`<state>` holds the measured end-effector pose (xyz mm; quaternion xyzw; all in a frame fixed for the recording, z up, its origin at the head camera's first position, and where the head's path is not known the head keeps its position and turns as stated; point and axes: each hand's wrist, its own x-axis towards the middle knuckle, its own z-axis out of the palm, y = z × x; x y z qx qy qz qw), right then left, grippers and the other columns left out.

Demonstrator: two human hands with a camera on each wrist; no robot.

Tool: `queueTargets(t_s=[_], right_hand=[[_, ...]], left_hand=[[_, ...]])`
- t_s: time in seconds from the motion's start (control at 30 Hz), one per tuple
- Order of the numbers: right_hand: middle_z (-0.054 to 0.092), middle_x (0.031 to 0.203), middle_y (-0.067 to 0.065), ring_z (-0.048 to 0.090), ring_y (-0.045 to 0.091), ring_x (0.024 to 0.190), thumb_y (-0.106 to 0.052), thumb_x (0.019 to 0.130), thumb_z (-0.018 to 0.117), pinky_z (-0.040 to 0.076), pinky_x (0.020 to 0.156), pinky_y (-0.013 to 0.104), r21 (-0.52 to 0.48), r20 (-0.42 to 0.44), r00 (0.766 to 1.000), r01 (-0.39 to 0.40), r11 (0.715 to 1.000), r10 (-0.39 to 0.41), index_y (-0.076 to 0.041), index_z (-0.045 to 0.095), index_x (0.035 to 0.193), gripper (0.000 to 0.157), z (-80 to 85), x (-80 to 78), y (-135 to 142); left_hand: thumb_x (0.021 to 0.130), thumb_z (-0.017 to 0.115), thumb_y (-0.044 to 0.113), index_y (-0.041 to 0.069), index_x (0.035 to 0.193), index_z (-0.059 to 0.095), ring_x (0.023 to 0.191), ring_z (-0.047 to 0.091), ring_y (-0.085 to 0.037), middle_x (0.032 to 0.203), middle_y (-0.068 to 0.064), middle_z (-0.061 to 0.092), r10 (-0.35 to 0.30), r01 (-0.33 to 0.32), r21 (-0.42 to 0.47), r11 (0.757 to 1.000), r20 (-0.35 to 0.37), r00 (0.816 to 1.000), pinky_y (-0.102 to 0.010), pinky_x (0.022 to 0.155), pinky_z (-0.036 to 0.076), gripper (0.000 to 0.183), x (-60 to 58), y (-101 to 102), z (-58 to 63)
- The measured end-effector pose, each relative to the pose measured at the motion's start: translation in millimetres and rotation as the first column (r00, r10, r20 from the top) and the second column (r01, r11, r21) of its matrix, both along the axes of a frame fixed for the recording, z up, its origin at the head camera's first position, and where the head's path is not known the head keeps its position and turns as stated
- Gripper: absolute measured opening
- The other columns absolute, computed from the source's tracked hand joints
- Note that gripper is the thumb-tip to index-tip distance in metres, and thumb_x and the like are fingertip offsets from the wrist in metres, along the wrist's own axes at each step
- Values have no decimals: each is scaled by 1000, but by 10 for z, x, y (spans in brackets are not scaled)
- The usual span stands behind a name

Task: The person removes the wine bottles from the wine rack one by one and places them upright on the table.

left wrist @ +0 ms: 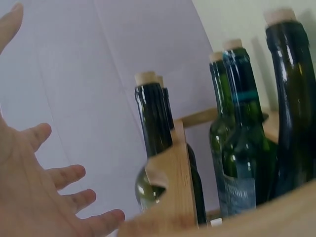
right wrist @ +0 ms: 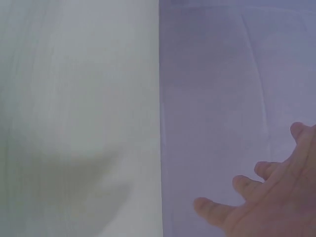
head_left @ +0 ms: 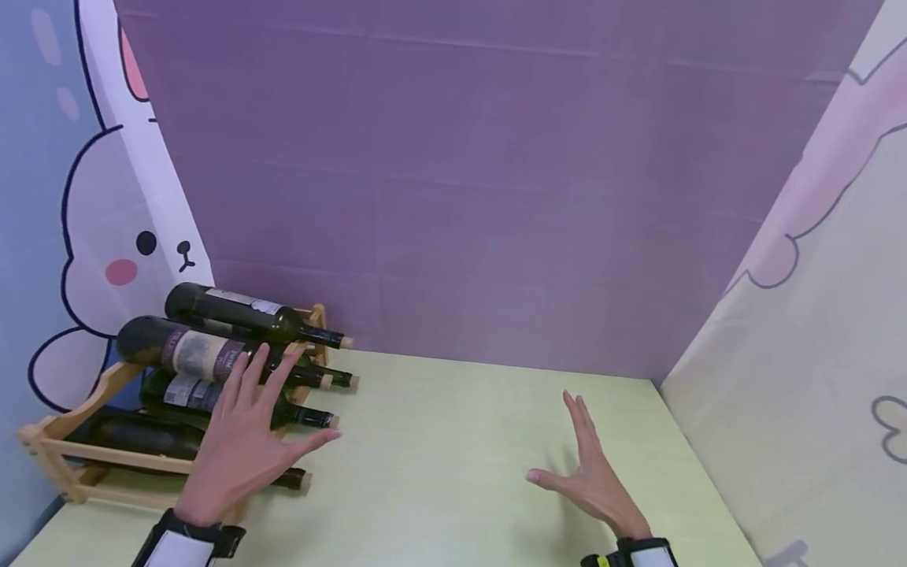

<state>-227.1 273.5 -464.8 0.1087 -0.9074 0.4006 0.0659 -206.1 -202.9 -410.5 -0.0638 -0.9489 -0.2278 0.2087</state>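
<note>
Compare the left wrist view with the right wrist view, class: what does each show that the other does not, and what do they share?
Only the left wrist view shows the left hand, several corked bottles and the wooden rack.

Only the right wrist view shows the right hand and a broad, pointed shadow.

Both show the purple backdrop and part of the pale tabletop.

Bottles (head_left: 237, 316) are dark green to near-black, with tan corks (head_left: 347, 342); one label (head_left: 201, 354) is banded purple and cream. The rack (head_left: 120, 455) is pale wood-toned, the tabletop (head_left: 432, 457) light yellow-green, the backdrop (head_left: 453, 197) plain purple. The left wall covering (head_left: 42, 236) is blue with a black-outlined, pink-cheeked white cartoon animal (head_left: 99, 213); the right covering (head_left: 801, 354) is off-white with grey-outlined pink.
</note>
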Motion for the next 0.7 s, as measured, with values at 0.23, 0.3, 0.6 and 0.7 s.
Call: queueTargets(t_s=[0.23, 0.3, 0.6, 0.7], right_hand=[[-6, 174, 7, 1, 47, 158, -28, 79, 85, 14, 110, 82, -119, -1, 999, -52, 992, 52, -40, -1, 163, 120, 59, 69, -7], [-6, 174, 7, 0, 47, 158, -26, 80, 84, 15, 112, 80, -152, -4, 998, -67, 986, 67, -40, -1, 163, 119, 67, 77, -21], [-3, 173, 13, 2, 50, 157, -27, 84, 79, 16, 114, 77, -205, -25, 991, -134, 969, 132, -30, -2, 165, 115, 55, 96, -76], [-3, 173, 13, 2, 50, 157, -30, 84, 79, 14, 114, 77, -212, -30, 989, -151, 966, 148, -29, -2, 165, 114, 35, 91, -100]], left_hand=[[79, 71, 74, 33, 165, 13, 156, 1, -51, 170, -24, 5, 26, -26, -30, 999, -4, 1000, -77, 116, 4, 111, 73, -184, -39], [80, 70, 73, 32, 165, 13, 156, 2, -52, 170, -26, 6, 32, -32, -36, 999, 6, 999, -78, 115, 6, 110, 103, -247, -71], [79, 68, 76, 19, 165, 10, 143, 19, -62, 163, -34, 13, 121, -118, -38, 992, 77, 990, -82, 103, 20, 118, 172, -460, -231], [81, 67, 76, 6, 161, 19, 135, 28, -60, 155, -37, 24, 151, -148, -40, 988, 92, 984, -80, 99, 27, 117, 176, -519, -251]])
